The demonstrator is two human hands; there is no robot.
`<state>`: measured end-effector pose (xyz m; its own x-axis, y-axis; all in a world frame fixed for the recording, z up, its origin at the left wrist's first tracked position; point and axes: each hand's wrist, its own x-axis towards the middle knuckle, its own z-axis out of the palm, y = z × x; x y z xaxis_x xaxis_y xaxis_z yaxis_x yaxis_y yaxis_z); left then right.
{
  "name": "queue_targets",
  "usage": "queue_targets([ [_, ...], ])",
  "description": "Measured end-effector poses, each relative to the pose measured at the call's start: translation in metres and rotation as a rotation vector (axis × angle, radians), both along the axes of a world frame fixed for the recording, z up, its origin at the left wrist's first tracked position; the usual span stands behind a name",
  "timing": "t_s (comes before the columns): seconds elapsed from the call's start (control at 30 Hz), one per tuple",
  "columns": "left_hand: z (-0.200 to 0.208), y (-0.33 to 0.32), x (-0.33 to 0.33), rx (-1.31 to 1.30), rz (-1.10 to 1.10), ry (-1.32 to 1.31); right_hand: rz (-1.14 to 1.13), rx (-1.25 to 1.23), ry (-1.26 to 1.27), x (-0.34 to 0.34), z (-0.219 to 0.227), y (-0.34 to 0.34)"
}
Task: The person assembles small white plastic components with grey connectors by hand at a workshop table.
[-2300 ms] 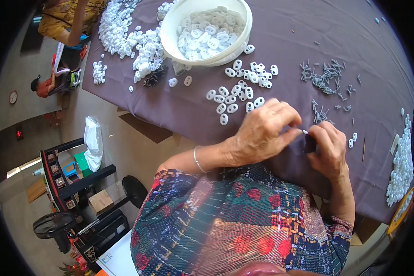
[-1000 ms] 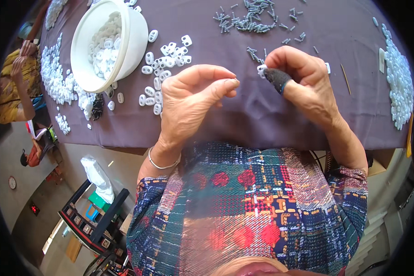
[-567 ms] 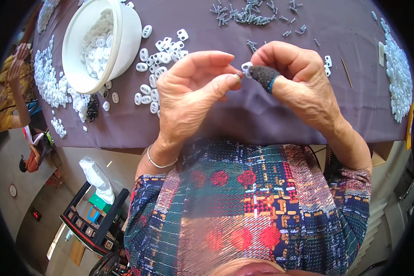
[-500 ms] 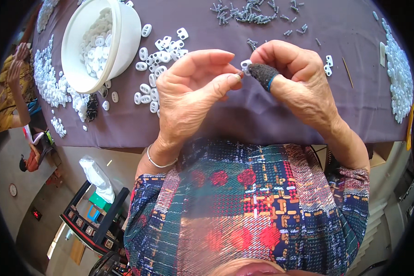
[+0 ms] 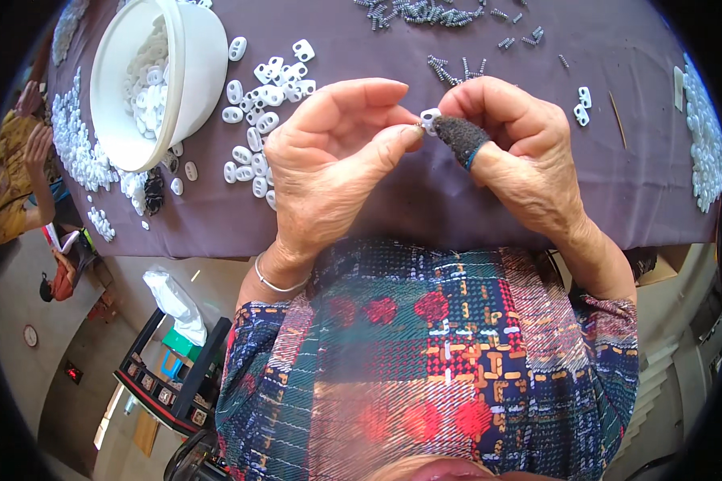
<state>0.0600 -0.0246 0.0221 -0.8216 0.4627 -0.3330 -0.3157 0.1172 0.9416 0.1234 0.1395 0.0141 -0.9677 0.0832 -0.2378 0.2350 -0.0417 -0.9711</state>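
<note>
Between the thumb and fingers of my right hand (image 5: pixel 529 156) is a small white two-holed cord lock (image 5: pixel 430 119). That thumb wears a dark fabric cover (image 5: pixel 460 139) with a blue band at its base. My left hand (image 5: pixel 329 160) pinches thumb against fingertip right beside the cord lock; a tiny brownish thing shows at the tips, too small to name. Both hands are raised over the table's near part. Left of my left hand lies a loose group of similar white cord locks (image 5: pixel 258 164). Small metal springs (image 5: pixel 449 70) lie beyond my hands.
A white tub (image 5: pixel 198 80) lies tipped at the left, with white pieces inside. Heaps of small pale parts (image 5: pixel 76 132) line the left edge, with more pale parts (image 5: pixel 704 132) at the right. Near my right hand are white cord locks (image 5: pixel 582 116) and a thin brown stick (image 5: pixel 618 119).
My left fingertips have come closer to the cord lock in my right hand. The tub and tabletop things sit slightly further left and up in the picture, as the view has shifted.
</note>
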Motion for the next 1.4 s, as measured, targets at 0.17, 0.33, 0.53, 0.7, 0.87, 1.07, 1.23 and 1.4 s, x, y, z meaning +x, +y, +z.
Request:
queue_targets([
  [0.17, 0.001, 0.000, 0.001, -0.003, 0.005, -0.001, 0.013, 0.045, 0.005, 0.002, 0.000, 0.000],
  [0.33, 0.001, 0.001, 0.002, -0.009, -0.015, 0.029, 0.011, 0.098, 0.024, 0.006, -0.003, 0.000],
  [0.53, 0.000, -0.001, 0.005, -0.035, -0.040, 0.063, -0.014, 0.088, -0.005, 0.011, 0.000, -0.003],
  [0.7, 0.001, -0.001, 0.005, -0.043, -0.047, 0.067, -0.040, 0.108, 0.040, 0.013, -0.002, -0.007],
  [0.87, 0.000, -0.001, 0.006, -0.043, -0.072, 0.079, -0.062, 0.088, 0.046, 0.018, -0.005, -0.009],
  [1.07, -0.001, 0.000, 0.009, -0.070, -0.109, 0.105, -0.052, 0.151, 0.062, 0.023, -0.002, -0.008],
  [1.23, -0.003, 0.000, 0.011, -0.095, -0.151, 0.168, -0.059, 0.199, 0.072, 0.025, -0.004, -0.008],
  [1.4, -0.002, -0.001, 0.011, -0.097, -0.140, 0.073, -0.028, 0.281, 0.159, 0.024, -0.010, -0.007],
])
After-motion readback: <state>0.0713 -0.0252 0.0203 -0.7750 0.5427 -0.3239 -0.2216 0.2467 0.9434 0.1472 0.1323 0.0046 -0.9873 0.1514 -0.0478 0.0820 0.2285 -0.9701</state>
